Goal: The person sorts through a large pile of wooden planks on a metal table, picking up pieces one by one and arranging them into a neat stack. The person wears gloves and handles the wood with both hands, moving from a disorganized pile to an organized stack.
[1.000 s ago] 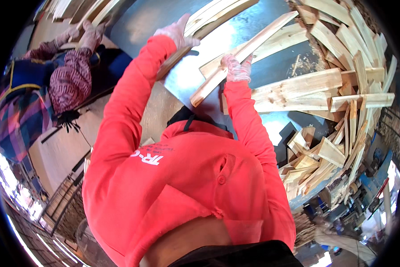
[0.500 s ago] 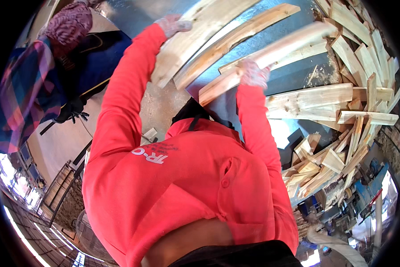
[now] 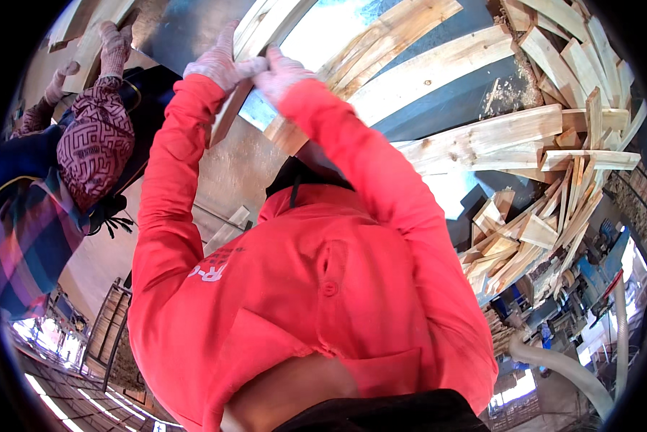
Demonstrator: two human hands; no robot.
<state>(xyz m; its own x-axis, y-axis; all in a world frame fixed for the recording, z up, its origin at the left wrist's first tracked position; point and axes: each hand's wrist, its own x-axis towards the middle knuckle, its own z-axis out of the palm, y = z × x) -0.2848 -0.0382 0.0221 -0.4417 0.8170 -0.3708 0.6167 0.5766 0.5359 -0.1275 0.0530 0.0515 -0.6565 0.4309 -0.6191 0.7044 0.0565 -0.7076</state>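
At the upper left of the table, a pale wooden board [image 3: 284, 20] slants away from me between my hands. My left hand [image 3: 219, 66], in a whitish glove, grips its left side near the close end, thumb reaching across. On the other side my right hand [image 3: 286, 75], gloved too, holds the same end with its thumb close to the left one. Part of the fingers is hidden behind the wood. Just right of my right hand lie a brownish board [image 3: 392, 43] and a wide pale board [image 3: 435, 70], side by side on the blue-grey table [image 3: 453, 111].
A heap of offcuts [image 3: 575, 72] fills the far right, with more scraps [image 3: 539, 234] below it. Long boards [image 3: 489, 133] stick out leftward from the heap. Sawdust [image 3: 510, 97] lies beside it. At left, a co-worker's gloved hand [image 3: 114, 50] is by other boards [image 3: 86, 54].
Both hands have moved left and come together on one board. My right hand has let go of the board it held, which now lies on the table. The co-worker's hands have come into view.
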